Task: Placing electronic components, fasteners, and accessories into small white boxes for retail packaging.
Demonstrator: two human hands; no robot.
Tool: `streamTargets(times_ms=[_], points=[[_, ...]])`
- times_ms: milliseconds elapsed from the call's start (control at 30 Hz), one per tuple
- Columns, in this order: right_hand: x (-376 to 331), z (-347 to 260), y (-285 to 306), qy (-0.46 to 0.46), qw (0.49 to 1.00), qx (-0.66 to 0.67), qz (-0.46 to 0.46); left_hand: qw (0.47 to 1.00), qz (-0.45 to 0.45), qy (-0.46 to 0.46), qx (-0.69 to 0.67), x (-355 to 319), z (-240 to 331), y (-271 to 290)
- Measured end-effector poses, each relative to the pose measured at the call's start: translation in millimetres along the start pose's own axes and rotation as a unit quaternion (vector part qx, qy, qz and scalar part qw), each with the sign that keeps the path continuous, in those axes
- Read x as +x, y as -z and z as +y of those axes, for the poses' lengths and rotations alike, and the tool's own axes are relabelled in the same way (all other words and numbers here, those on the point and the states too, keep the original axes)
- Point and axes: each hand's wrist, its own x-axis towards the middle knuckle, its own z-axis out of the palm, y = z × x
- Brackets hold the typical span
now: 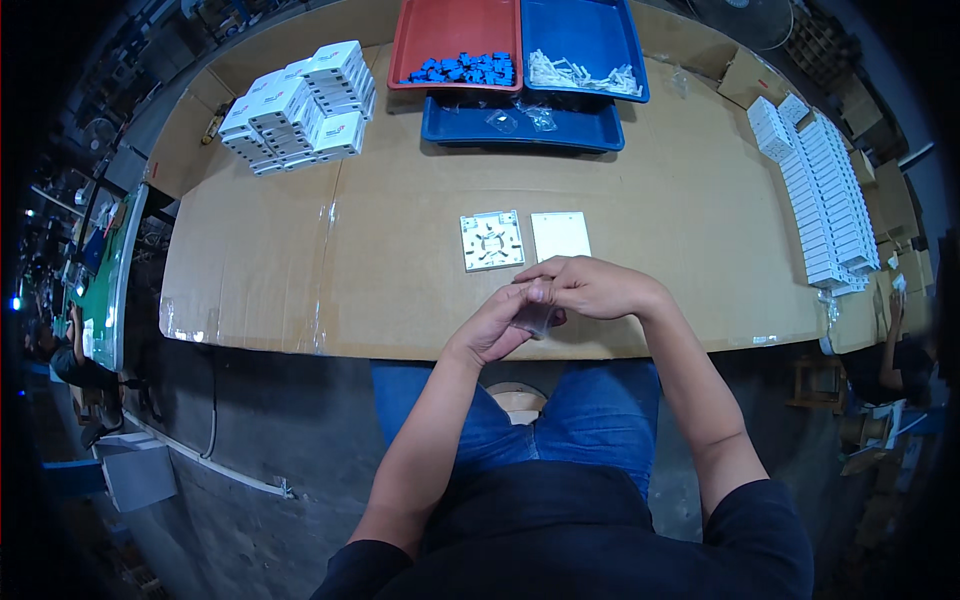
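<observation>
Close to the table's front edge my two hands meet over a small clear plastic bag [537,322]. My left hand [490,328] is curled under and around the bag. From the right, my right hand [602,287] reaches over it, thumb and fingers pinched together at its upper part. The fingers hide whatever is inside. Just beyond my hands lies an open square white plastic housing [491,241], its moulded inner side facing up. Beside it on the right is a flat white square cover [561,236], its near edge partly behind my right hand.
A red tray [455,20] with blue plastic parts and a blue tray [580,22] with white slim parts rest above another blue tray [470,128] holding small clear bags. Stacked white boxes [285,110] stand far left; white units [820,200] line the right side of the cardboard-covered table.
</observation>
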Motion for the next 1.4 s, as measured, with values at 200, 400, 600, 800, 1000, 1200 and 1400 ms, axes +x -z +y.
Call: streamTargets(times_ms=[200, 400, 600, 800, 1000, 1200, 1400], points=[[6.2, -18.1, -1.7, -0.073, 0.996, -0.002, -0.049, 0.999, 0.029, 0.012, -0.012, -2.4, 2.0, -4.0], [9.1, -20.6, 2.0, -0.053, 0.997, -0.023, -0.059, 0.999, -0.020, 0.019, -0.026, -1.5, 1.1, 7.3], [10.7, 7.5, 2.6, 0.017, 0.998, 0.046, -0.040, 1.000, -0.019, -0.009, -0.007, 2.2, 1.6, -3.9], [17.9, 15.7, 89.9, -0.002, 0.991, 0.033, 0.128, 0.997, -0.028, 0.042, -0.050, -0.3, 4.9, -3.9], [76.2, 97.0, 207.1, 0.001, 0.865, -0.141, 0.482, 0.995, -0.014, 0.048, -0.085, 3.6, 6.3, -7.3], [111.9, 108.3, 257.4, -0.073, 0.806, -0.265, 0.524, 0.993, -0.005, 0.035, -0.113, 3.4, 11.9, -9.5], [130.0, 108.6, 259.3, -0.133, 0.801, -0.307, 0.496, 0.993, -0.009, 0.034, -0.111, 1.2, 7.5, -5.5]])
